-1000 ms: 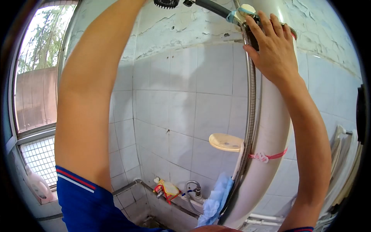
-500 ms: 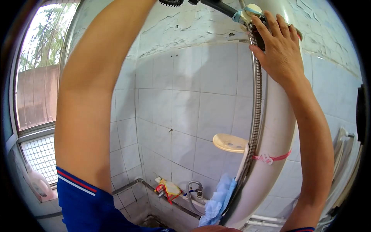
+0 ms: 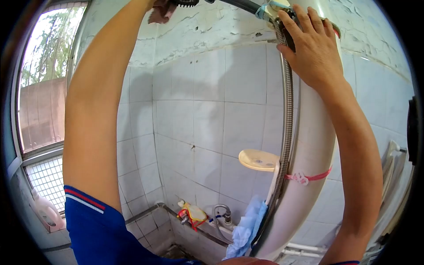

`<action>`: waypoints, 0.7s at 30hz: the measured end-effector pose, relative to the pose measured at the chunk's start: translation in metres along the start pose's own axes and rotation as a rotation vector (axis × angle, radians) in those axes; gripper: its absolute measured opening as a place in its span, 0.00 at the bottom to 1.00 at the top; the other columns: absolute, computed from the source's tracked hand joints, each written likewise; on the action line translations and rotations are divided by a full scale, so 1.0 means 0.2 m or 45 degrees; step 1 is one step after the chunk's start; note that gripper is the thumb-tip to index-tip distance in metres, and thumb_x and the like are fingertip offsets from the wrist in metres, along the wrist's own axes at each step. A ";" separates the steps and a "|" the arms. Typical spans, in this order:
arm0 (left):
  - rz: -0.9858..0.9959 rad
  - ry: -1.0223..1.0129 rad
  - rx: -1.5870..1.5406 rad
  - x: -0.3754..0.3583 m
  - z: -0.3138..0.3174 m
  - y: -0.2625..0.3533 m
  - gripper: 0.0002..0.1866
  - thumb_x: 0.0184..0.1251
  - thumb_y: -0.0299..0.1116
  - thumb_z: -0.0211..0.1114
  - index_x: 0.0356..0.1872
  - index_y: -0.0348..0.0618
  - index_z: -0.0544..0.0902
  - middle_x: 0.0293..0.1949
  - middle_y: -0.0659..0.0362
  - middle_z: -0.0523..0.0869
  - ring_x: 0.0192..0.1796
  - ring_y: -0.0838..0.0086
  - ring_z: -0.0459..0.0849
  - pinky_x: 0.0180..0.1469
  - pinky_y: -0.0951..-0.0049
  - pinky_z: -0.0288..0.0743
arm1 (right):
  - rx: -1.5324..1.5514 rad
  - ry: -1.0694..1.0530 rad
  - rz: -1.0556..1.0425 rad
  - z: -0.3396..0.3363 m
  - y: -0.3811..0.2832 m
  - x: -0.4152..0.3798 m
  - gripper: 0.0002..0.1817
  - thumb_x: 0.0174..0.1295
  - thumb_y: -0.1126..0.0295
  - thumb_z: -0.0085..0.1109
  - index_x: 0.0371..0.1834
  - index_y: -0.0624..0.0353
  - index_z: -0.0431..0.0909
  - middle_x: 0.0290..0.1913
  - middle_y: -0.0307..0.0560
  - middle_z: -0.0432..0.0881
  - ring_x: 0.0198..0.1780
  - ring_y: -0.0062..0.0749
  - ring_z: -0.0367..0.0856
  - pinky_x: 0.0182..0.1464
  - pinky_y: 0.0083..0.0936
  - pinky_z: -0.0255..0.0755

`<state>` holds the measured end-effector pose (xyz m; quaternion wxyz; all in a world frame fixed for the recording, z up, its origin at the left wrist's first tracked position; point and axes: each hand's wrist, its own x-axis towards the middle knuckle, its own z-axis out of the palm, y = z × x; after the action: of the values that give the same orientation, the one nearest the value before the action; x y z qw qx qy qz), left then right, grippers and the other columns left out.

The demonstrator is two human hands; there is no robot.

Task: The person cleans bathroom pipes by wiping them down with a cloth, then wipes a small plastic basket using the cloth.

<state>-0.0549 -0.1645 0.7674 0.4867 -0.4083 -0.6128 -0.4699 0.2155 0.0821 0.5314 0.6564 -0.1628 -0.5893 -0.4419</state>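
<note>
My left arm reaches up to the top edge, where most of my left hand is cut off. A dark reddish cloth (image 3: 162, 12) hangs at that hand, beside the black shower head (image 3: 186, 3). My right hand (image 3: 311, 46) lies with its fingers spread on the upper part of the thick white pipe (image 3: 314, 128), next to the shower holder (image 3: 270, 11) wrapped in blue. The metal shower hose (image 3: 288, 110) runs down just left of my right hand. A black shower handle (image 3: 240, 4) reaches from the holder towards the shower head.
A cream soap dish (image 3: 258, 160) juts out left of the pipe, above blue cloths (image 3: 248, 227). Below are a tap (image 3: 226, 216), a yellow and red cloth (image 3: 194, 213) and a tiled basin (image 3: 176, 236). A pink bottle (image 3: 46, 210) stands by the window (image 3: 48, 75). Towels hang at right.
The dark reddish cloth has come into view at my left hand. The shower head and my left forearm have shifted left. My right hand stays spread on the pipe; the view has moved slightly.
</note>
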 end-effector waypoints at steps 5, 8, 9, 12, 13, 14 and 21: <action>-0.132 -0.448 -1.330 -0.29 0.09 -0.08 0.22 0.77 0.47 0.43 0.23 0.52 0.74 0.13 0.68 0.69 0.14 0.79 0.62 0.31 0.69 0.72 | -0.058 0.101 -0.027 0.03 0.02 0.00 0.35 0.61 0.56 0.64 0.73 0.39 0.62 0.73 0.43 0.63 0.74 0.46 0.57 0.75 0.46 0.51; -0.143 -0.558 -1.738 -0.24 0.21 -0.30 0.14 0.71 0.39 0.45 0.33 0.39 0.71 0.32 0.53 0.74 0.36 0.62 0.72 0.51 0.56 0.71 | -0.049 0.092 -0.036 0.03 0.01 0.00 0.36 0.61 0.57 0.64 0.73 0.41 0.62 0.73 0.44 0.62 0.74 0.46 0.57 0.75 0.46 0.51; -0.219 -0.408 -1.796 -0.34 0.24 -0.21 0.11 0.68 0.31 0.43 0.25 0.41 0.65 0.25 0.55 0.69 0.39 0.61 0.77 0.60 0.48 0.69 | -0.041 0.092 -0.036 0.03 0.02 0.00 0.36 0.61 0.57 0.64 0.73 0.41 0.61 0.73 0.44 0.62 0.74 0.46 0.57 0.75 0.46 0.50; -0.351 -0.147 -2.064 -0.51 0.34 -0.04 0.14 0.68 0.24 0.39 0.19 0.40 0.58 0.25 0.52 0.67 0.42 0.54 0.78 0.69 0.37 0.68 | -0.043 0.072 -0.031 0.02 0.01 0.01 0.37 0.61 0.57 0.64 0.74 0.42 0.61 0.73 0.44 0.61 0.75 0.46 0.56 0.75 0.46 0.50; -0.340 -0.179 -2.178 -0.50 0.39 -0.06 0.14 0.68 0.23 0.39 0.19 0.39 0.59 0.27 0.50 0.67 0.44 0.52 0.77 0.69 0.36 0.68 | -0.050 0.049 -0.021 0.02 0.01 0.01 0.37 0.61 0.57 0.64 0.74 0.42 0.60 0.74 0.44 0.61 0.75 0.47 0.56 0.75 0.46 0.50; -0.330 -0.168 -2.272 -0.48 0.45 -0.07 0.14 0.67 0.23 0.40 0.19 0.40 0.58 0.28 0.48 0.69 0.50 0.48 0.78 0.68 0.37 0.69 | -0.051 0.049 -0.024 0.02 0.01 0.01 0.37 0.61 0.57 0.64 0.74 0.42 0.60 0.74 0.44 0.61 0.75 0.47 0.56 0.75 0.46 0.50; -0.234 -0.357 -2.238 -0.56 0.73 0.12 0.06 0.72 0.28 0.47 0.40 0.35 0.69 0.44 0.49 0.75 0.47 0.54 0.79 0.62 0.45 0.77 | -0.043 0.030 -0.022 0.04 0.02 0.01 0.38 0.61 0.57 0.64 0.75 0.41 0.59 0.74 0.44 0.60 0.75 0.47 0.55 0.76 0.46 0.50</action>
<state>-0.0410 -0.0223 0.6488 -0.1208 -0.6367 -0.1156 -0.7527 0.2135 0.0887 0.5355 0.6567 -0.1635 -0.5752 -0.4596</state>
